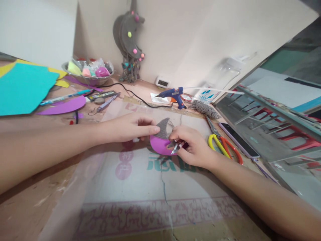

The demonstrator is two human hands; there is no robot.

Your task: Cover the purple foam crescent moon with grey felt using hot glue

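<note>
– Where's the purple piece?
– Left grip pinches its gray-covered upper left edge; right grip, holding a small shiny object, is at its right side.

The left arm is stretched inward, the left hand held with thumb straightened and fingers bent. The right arm is angled up from the lower right, the right hand held nearby, fingers curled into a pinch.
</note>
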